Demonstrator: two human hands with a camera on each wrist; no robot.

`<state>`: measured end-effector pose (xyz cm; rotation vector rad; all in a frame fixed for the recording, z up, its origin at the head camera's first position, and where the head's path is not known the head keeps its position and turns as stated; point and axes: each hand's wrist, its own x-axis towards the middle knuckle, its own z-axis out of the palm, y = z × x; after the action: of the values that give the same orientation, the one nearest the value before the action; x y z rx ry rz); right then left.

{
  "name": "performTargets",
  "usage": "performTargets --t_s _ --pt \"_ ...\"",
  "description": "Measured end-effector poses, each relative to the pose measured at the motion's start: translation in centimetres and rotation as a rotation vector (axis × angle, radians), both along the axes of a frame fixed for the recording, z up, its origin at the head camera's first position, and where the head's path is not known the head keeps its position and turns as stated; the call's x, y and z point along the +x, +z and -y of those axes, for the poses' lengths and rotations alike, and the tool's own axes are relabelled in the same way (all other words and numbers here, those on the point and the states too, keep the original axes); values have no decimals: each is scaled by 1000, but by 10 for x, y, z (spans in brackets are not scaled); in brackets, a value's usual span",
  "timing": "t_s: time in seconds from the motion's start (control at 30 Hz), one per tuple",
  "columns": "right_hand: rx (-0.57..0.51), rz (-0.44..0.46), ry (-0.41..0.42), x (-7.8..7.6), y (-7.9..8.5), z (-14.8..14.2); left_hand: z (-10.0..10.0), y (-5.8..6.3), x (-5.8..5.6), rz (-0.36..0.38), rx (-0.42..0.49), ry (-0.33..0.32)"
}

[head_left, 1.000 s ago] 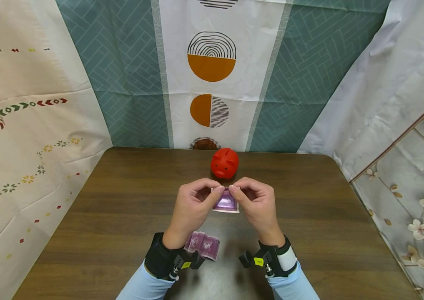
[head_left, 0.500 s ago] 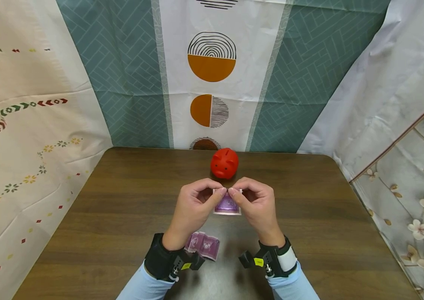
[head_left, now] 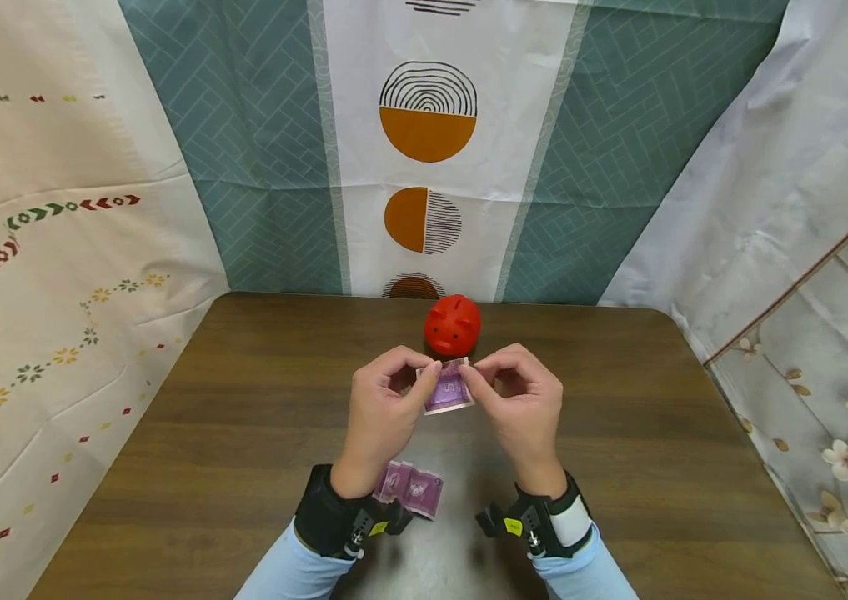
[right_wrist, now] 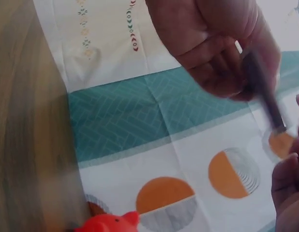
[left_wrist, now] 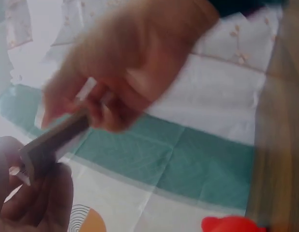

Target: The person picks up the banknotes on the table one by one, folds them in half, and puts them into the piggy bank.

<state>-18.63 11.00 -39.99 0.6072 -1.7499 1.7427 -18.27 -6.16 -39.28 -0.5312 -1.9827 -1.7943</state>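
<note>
A folded purple banknote point(head_left: 447, 390) with a pale border is held above the table between my two hands, slightly tilted. My left hand point(head_left: 384, 408) pinches its upper left corner between thumb and fingers. At the upper right corner, my right hand point(head_left: 523, 400) pinches it the same way. Both wrist views show the note nearly edge-on and blurred, as a dark narrow strip point(left_wrist: 57, 140) between the hands. Just beyond the fingertips stands a red piggy bank point(head_left: 453, 325) with a slot on top. Two folded purple notes point(head_left: 410, 489) lie by my left wrist, partly covered by its camera.
The brown wooden table point(head_left: 641, 433) reaches back to a patterned cloth point(head_left: 266, 167) hanging behind it. Floral and embroidered cloths hang at the right and left sides. Black straps with small cameras sit on both wrists.
The hands have moved slightly apart, the right one shifting outward. The held banknote has risen a little and tilted, its right side higher. The piggy bank and the notes on the table stay put.
</note>
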Motion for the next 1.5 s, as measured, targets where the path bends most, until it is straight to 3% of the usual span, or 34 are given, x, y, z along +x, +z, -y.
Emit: performTargets --t_s 0.1,0.2,0.37,0.6,0.77,1.0,1.13,1.27,1.5 --pt "31 -35 -5 5 4 4 -3 -1 -2 -74 8 42" --pt "75 -10 17 10 7 9 -6 -2 -1 -156 7 48" --pt "82 65 33 11 6 12 -9 -4 0 -206 29 -5" --pt "71 77 152 7 2 9 -9 -4 0 -254 50 -75" --pt "66 125 154 5 2 5 -7 -2 0 -192 48 -107" --pt "89 213 71 6 8 -6 -1 -1 0 -97 55 -10" --pt "121 246 117 6 9 -9 -1 0 0 -24 38 -81" --pt "133 223 157 6 7 -8 -3 -1 1 7 8 -144" --pt "107 163 120 7 5 -3 -4 -1 3 16 15 -104"
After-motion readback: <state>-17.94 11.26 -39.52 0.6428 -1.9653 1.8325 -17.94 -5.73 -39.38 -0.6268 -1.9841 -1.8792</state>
